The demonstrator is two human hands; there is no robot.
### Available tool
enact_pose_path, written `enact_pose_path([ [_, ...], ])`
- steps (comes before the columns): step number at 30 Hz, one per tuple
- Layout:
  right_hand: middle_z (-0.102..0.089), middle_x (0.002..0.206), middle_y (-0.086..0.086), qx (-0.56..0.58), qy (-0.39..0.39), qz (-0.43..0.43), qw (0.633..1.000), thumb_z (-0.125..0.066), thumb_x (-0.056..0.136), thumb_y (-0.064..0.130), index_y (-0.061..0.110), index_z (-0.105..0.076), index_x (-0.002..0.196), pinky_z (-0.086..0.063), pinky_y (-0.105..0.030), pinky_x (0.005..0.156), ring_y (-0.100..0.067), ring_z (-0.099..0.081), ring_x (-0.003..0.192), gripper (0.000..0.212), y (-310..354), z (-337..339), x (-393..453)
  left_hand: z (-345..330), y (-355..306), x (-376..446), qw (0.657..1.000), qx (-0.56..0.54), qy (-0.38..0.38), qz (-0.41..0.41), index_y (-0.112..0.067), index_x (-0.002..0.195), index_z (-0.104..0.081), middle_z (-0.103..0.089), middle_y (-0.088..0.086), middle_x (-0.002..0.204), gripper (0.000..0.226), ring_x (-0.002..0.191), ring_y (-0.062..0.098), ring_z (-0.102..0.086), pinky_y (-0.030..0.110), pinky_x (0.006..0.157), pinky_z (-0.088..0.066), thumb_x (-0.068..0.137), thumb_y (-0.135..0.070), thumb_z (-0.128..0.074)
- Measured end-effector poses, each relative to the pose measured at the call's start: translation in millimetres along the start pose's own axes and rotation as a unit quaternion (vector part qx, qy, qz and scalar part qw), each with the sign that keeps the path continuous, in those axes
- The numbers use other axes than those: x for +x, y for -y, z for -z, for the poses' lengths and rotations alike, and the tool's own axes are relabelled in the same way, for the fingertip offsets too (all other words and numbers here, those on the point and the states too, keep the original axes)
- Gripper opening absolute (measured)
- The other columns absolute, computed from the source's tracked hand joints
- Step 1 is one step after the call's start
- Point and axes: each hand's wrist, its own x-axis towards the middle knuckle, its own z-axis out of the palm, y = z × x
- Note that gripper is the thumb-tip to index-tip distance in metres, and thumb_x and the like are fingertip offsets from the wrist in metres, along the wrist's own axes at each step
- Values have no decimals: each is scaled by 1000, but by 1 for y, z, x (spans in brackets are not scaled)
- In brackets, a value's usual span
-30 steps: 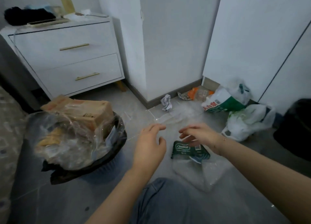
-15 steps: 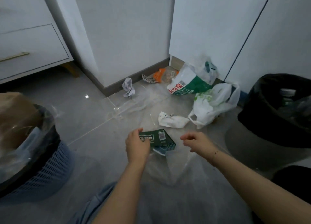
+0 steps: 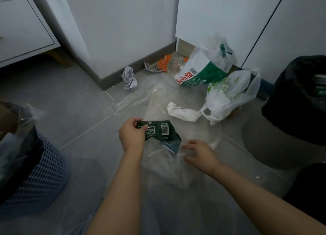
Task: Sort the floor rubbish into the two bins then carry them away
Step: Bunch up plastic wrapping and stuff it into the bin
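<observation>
You've got a grey tiled floor (image 3: 74, 114) with pale grout lines crossing it. At top left, a white drawer unit (image 3: 23, 30) stands on a wooden leg (image 3: 59, 58), just beside a white wall column (image 3: 112, 28) with a dark grey skirting board (image 3: 134, 70) along its base. To the right of the column, white cabinet doors (image 3: 220, 14) run to the frame edge, a dark seam between two of them. At the bottom edge you see blue-grey trouser fabric (image 3: 86, 224).
</observation>
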Motion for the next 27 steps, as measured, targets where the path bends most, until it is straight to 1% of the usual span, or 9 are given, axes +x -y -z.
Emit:
enact_pose_path([
  [3,-34,147,-4,-55,20,15,998,-62,83,28,26,-50,135,-33,-25,104,-20,-36,132,53,1,-3,-5,9,-7,-2,1000,-14,-5,-1,-8,101,-70,-65,2,87,20,74,13,-60,5,52,-38,82,-4,-68],
  [9,-23,153,-1,-101,68,42,992,-68,78,31,23,-33,145,-29,-27,110,-20,-24,138,76,-2,-4,-22,18,-16,-13,997,-71,-6,12,-10,100,-71,-67,5,88,20,78,18,-65,24,67,-53,81,-5,-70],
  [11,-40,140,-2,-101,35,52,993,-66,81,31,19,-48,135,-35,-27,101,-20,-37,128,58,-5,-9,-25,20,-19,-17,996,-90,-15,18,-11,100,-71,-68,5,89,20,83,20,-66,32,77,-56,80,-6,-71],
  [14,-58,97,-2,-64,-36,59,996,-59,88,27,10,-65,96,-36,-26,74,-20,-56,97,19,-5,-11,-34,26,-21,-21,994,-105,-42,13,-11,103,-70,-69,7,98,22,89,17,-64,28,82,-52,82,-6,-68],
  [16,-52,74,2,11,-64,58,996,-60,89,23,14,-56,74,-35,-28,67,-19,-54,77,17,-5,-7,-40,30,-26,-26,995,-92,-23,-24,-13,112,-67,-68,3,103,29,94,17,-65,26,87,-51,84,-5,-64],
  [19,-52,65,2,154,-134,43,978,-61,90,18,20,-48,63,-46,-36,67,-18,-54,67,29,-5,10,-45,34,-33,-43,983,-99,130,-85,-28,128,-56,-64,3,111,47,92,14,-65,18,78,-52,86,-10,-64],
  [22,-58,69,-3,297,-195,34,934,-62,88,10,4,-61,74,-46,-34,67,-11,-51,69,15,2,35,-49,36,-29,-64,948,-57,253,-183,-53,139,-29,-11,-10,158,70,139,13,-30,30,108,-33,85,-28,-68],
  [24,-56,68,-7,319,-180,48,929,-64,86,7,-2,-60,76,-42,-31,66,-9,-49,69,14,4,58,-55,41,-31,-70,932,2,227,-283,-57,140,-17,12,-21,157,86,145,6,-2,36,115,-14,80,-29,-72],
  [27,-59,80,-26,237,-127,95,958,-68,85,17,-9,-61,82,-49,-40,72,-12,-51,73,27,1,91,-69,49,-46,-72,908,77,155,-381,-46,148,-5,22,-17,156,106,146,11,9,39,115,-2,70,-42,-77],
])
